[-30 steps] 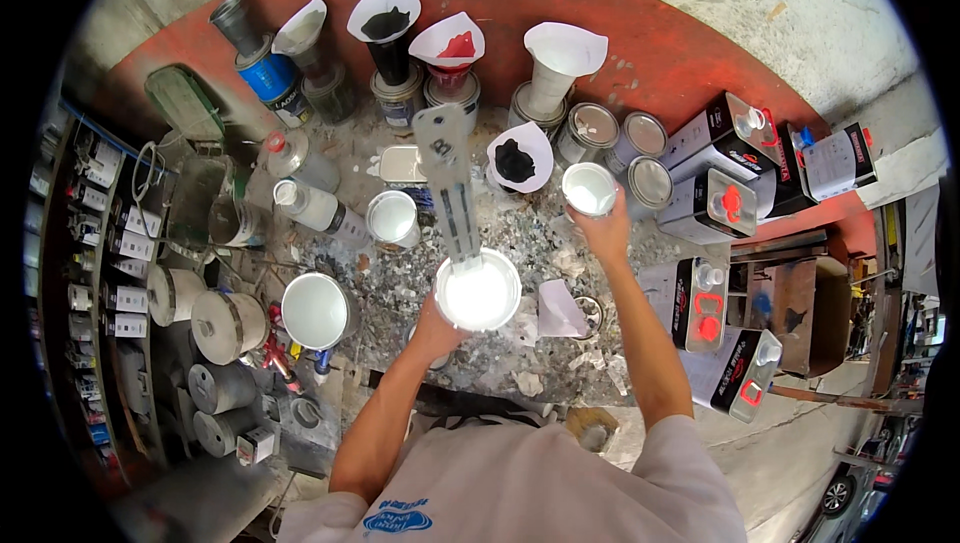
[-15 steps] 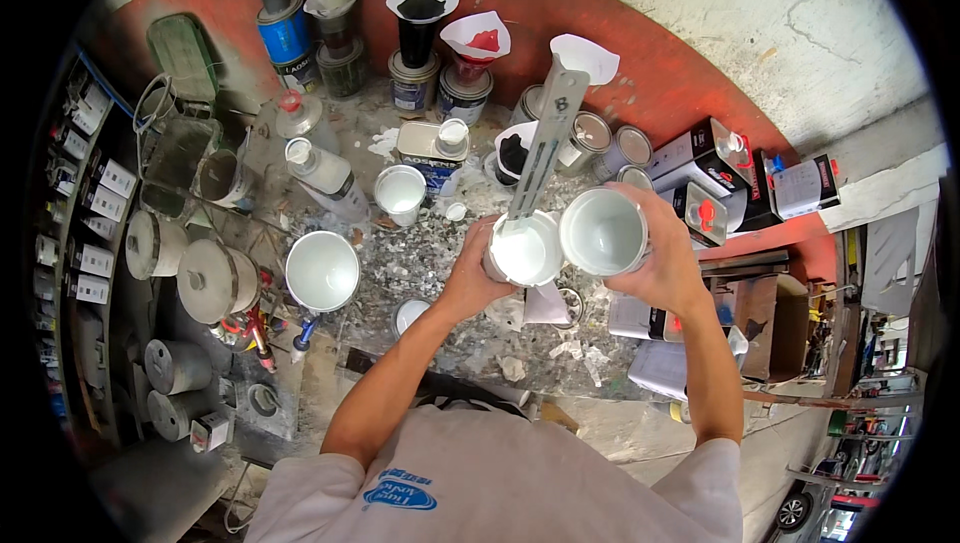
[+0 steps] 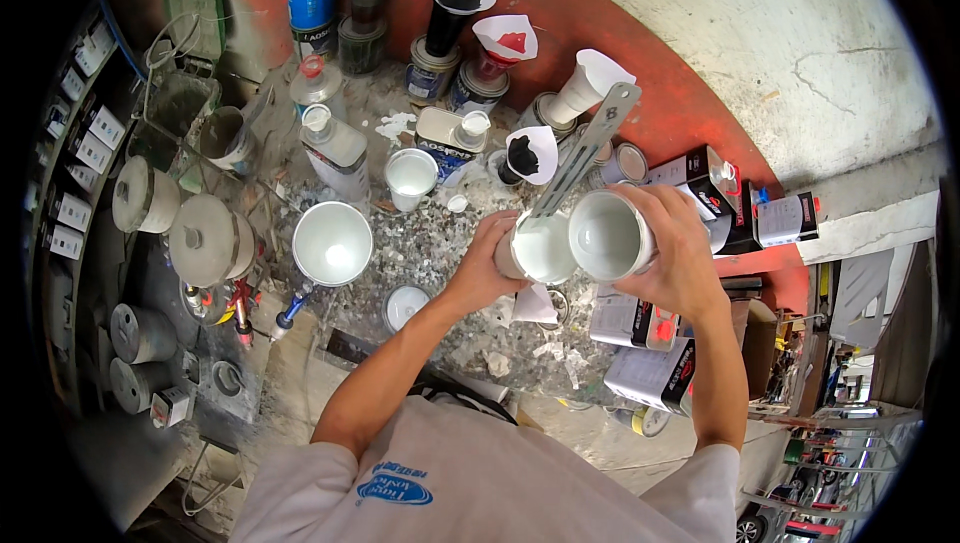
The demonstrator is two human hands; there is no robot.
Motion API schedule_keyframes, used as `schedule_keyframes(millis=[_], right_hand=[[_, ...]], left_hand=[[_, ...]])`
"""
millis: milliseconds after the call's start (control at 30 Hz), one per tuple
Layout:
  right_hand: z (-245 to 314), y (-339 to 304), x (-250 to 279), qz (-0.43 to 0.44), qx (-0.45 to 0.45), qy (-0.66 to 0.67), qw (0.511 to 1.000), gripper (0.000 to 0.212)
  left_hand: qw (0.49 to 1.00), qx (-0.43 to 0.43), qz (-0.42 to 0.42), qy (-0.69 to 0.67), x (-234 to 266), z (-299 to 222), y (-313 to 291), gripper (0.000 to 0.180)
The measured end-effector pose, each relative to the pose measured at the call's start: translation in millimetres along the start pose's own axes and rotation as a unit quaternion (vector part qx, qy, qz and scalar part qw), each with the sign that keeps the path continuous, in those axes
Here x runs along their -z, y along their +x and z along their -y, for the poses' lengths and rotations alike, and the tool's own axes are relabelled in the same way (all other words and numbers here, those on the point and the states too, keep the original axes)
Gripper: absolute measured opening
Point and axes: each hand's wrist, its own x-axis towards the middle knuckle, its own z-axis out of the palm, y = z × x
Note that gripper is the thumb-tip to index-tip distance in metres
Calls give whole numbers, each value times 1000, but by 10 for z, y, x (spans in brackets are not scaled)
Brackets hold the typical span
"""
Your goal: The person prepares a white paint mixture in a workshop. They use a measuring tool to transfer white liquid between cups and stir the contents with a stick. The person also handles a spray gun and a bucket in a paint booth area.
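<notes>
My left hand (image 3: 484, 265) is wrapped round a white cup (image 3: 546, 255) with white liquid inside. A flat metal mixing stick (image 3: 590, 148) with slots leans in that cup and sticks out past its rim. In my right hand (image 3: 682, 253) is a second white cup (image 3: 606, 240), tilted toward the first. The two rims meet or nearly meet; I cannot tell whether liquid runs between them. Beyond my hands on the bench stand a small white cup (image 3: 410, 178) and a black-stained paper strainer (image 3: 532, 155). A larger white gun cup (image 3: 333, 244) is to the left.
Strainer funnels rest on paint cans (image 3: 433, 70) along the red wall. Rectangular solvent tins (image 3: 650, 371) stand at the right. Lidded pots (image 3: 205, 239) and a spray gun with a blue part (image 3: 290, 315) lie left. The bench top (image 3: 470, 343) is crusted with dried paint.
My view has shifted and turned slightly, so the bench things appear moved. The right cup is tipped a little more toward the left one; both hands keep their holds.
</notes>
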Motion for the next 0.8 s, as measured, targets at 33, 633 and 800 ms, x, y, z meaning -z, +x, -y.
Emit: schedule_keyframes(millis=[33,633,800], right_hand=[[5,1,4,2,-2,2,1000,78],[35,21,99,1,-2,-6,1000,79],[16,39,93,-2,-2,-1,1000,79]], left_hand=[[1000,0,1,2,3,3,-2,80],[1000,11,11,15,-3,10,10,82],[1000,9,12,20,2,40,8,83]])
